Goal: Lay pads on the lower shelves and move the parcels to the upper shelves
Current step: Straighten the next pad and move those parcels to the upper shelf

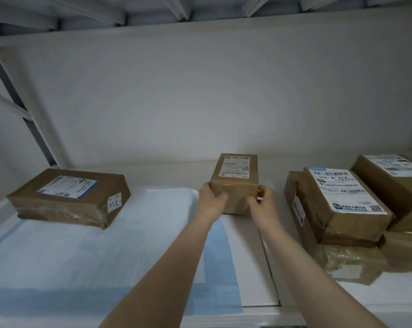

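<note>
A small brown parcel (235,176) with a white label on top sits near the middle of the white shelf (247,268). My left hand (211,202) grips its left front corner and my right hand (261,202) grips its right front corner. A blue-and-white pad (86,252) lies spread over the left part of the shelf. Its right edge reaches under the small parcel's left side. A flat, wide brown parcel (67,197) marked 3004 rests on the pad at the back left.
A stack of several labelled brown parcels (347,209) fills the right end of the shelf, close to my right forearm. The white back wall (200,102) stands behind. A grey upright post (22,107) rises at the left, with metal shelf ribs (176,10) overhead.
</note>
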